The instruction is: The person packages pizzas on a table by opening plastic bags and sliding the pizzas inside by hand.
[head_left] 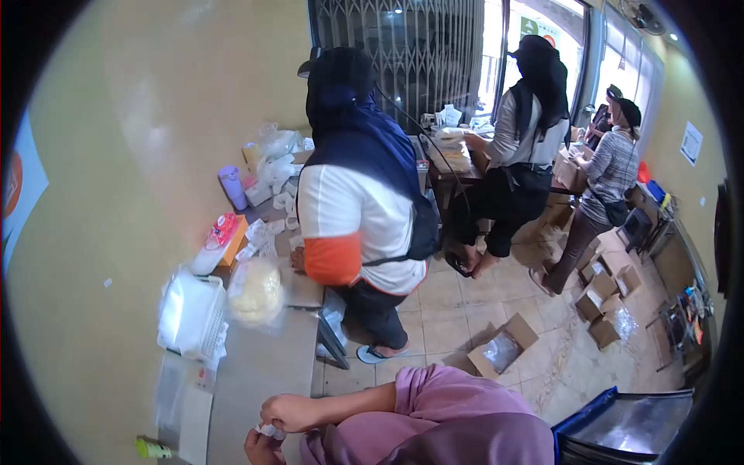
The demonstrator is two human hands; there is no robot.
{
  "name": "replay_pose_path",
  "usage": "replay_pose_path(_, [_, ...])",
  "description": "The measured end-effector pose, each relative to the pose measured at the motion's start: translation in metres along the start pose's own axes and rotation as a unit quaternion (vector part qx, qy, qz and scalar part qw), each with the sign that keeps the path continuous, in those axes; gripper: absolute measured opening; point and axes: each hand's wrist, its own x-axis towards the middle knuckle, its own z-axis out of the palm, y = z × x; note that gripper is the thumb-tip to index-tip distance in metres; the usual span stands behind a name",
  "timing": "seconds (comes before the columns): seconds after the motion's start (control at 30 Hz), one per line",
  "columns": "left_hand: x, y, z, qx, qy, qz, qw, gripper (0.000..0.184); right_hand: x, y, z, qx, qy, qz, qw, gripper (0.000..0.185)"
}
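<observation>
At the bottom of the view, over the near part of the table, my right hand (288,413) is closed, its fingers pinching a small crumpled white piece (270,431) that looks like paper or plastic. Just below it, my left hand (262,448) grips the same piece from the other side; the bottom edge of the view partly cuts it off. Pink-purple cloth (465,418) covers my arm and body. Left of my hands lie a flat pale board or sheet (195,426) and a green-and-white packet (153,448).
A clear bag of pale yellow food (257,293) and a white basket (211,329) stand farther up the table (256,364). A person in white and orange (360,209) stands there; several co-workers are beyond. Open cardboard boxes (504,345) lie on the floor.
</observation>
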Motion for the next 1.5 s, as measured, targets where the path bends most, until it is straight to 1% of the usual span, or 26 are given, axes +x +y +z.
replay_pose_path(0.03, [0.01,0.017,0.003,0.033,0.003,-0.032,0.999,0.023,0.007,0.009,-0.012,-0.001,0.005,0.0,1.0,0.004])
replay_pose_path(0.07, [0.021,0.027,0.005,0.069,0.002,-0.066,0.995,0.024,0.013,0.018,-0.02,-0.001,-0.032,0.021,0.999,0.005])
replay_pose_path(0.1, [0.034,0.025,0.008,0.073,-0.004,-0.066,0.995,0.024,0.019,0.027,-0.029,0.0,-0.069,0.042,0.997,0.006])
replay_pose_path(0.17, [0.059,0.016,0.016,-0.157,0.023,-0.15,0.976,0.024,0.032,0.048,-0.046,0.022,-0.064,0.04,0.997,0.007])
replay_pose_path(0.2, [0.07,0.018,0.018,-0.154,0.03,-0.155,0.975,0.024,0.04,0.055,-0.054,0.041,-0.071,0.032,0.996,0.009])
replay_pose_path(0.23, [0.08,0.022,0.02,-0.249,0.045,-0.195,0.948,0.022,0.049,0.058,-0.062,0.049,-0.085,0.025,0.995,0.009])
replay_pose_path(0.27, [0.087,0.025,0.023,-0.344,0.066,-0.233,0.907,0.02,0.056,0.061,-0.069,0.103,-0.092,0.071,0.988,0.013])
replay_pose_path(0.3, [0.093,0.025,0.029,-0.346,0.09,-0.243,0.902,0.02,0.063,0.062,-0.075,0.155,-0.103,0.119,0.975,0.018])
replay_pose_path(0.33, [0.1,0.024,0.037,-0.355,0.135,-0.195,0.904,0.016,0.07,0.07,-0.078,0.145,-0.1,0.091,0.98,0.025])
replay_pose_path(0.37, [0.102,0.026,0.041,-0.358,0.183,-0.148,0.904,0.013,0.075,0.075,-0.078,0.124,-0.109,0.078,0.983,0.025])
replay_pose_path(0.43, [0.099,0.05,0.04,-0.335,0.222,-0.162,0.902,0.012,0.086,0.079,-0.077,0.101,-0.143,0.057,0.983,0.024])
replay_pose_path(0.5, [0.088,0.045,0.036,-0.426,0.237,-0.217,0.846,0.019,0.094,0.074,-0.074,0.107,-0.182,0.057,0.976,0.025])
replay_pose_path(0.63, [0.066,0.067,0.034,-0.506,0.297,-0.211,0.782,0.022,0.102,0.058,-0.064,0.09,-0.239,0.05,0.965,0.021])
replay_pose_path(0.67, [0.06,0.069,0.035,-0.502,0.336,-0.222,0.765,0.022,0.102,0.055,-0.059,0.067,-0.244,0.036,0.967,0.019])
replay_pose_path(0.7, [0.05,0.066,0.036,-0.497,0.343,-0.22,0.766,0.021,0.098,0.05,-0.049,0.084,-0.272,0.027,0.958,0.019])
replay_pose_path(0.8, [0.011,0.054,0.042,-0.475,0.378,-0.221,0.763,0.021,0.088,0.038,-0.016,0.079,-0.284,-0.053,0.954,0.013])
replay_pose_path(0.87, [-0.008,0.051,0.038,-0.46,0.401,-0.226,0.759,0.021,0.084,0.031,0.004,0.145,-0.315,-0.077,0.935,0.011])
replay_pose_path(0.93, [-0.029,0.053,0.029,-0.493,0.457,-0.211,0.71,0.021,0.083,0.019,0.018,0.179,-0.337,-0.05,0.923,0.014])
replay_pose_path(1.0, [-0.044,0.055,0.023,-0.49,0.471,-0.204,0.705,0.022,0.084,0.001,0.031,0.214,-0.361,-0.022,0.907,0.019])
replay_pose_path(1.07, [-0.059,0.052,0.019,-0.486,0.466,-0.184,0.716,0.023,0.085,-0.023,0.047,0.146,-0.25,-0.042,0.956,0.032])
replay_pose_path(1.1, [-0.064,0.053,0.019,-0.484,0.474,-0.183,0.712,0.023,0.081,-0.029,0.058,0.149,-0.257,-0.047,0.954,0.032])
replay_pose_path(1.17, [-0.071,0.056,0.018,-0.528,0.402,-0.144,0.734,0.024,0.075,-0.038,0.08,0.072,-0.215,-0.122,0.966,0.041])
replay_pose_path(1.27, [-0.092,0.055,0.011,-0.56,0.417,-0.13,0.704,0.024,0.064,-0.038,0.11,0.047,-0.184,-0.153,0.97,0.049])
replay_pose_path(1.33, [-0.108,0.05,0.008,-0.577,0.418,-0.122,0.691,0.024,0.058,-0.048,0.12,0.042,-0.192,-0.156,0.968,0.05])
replay_pose_path(1.43, [-0.125,0.039,0.005,-0.55,0.42,-0.15,0.706,0.023,0.05,-0.051,0.132,0.025,-0.205,-0.157,0.966,0.052])
replay_pose_path(1.5, [-0.135,0.025,0.0,-0.562,0.484,-0.128,0.659,0.023,0.052,-0.042,0.143,0.016,-0.21,-0.159,0.965,0.054])
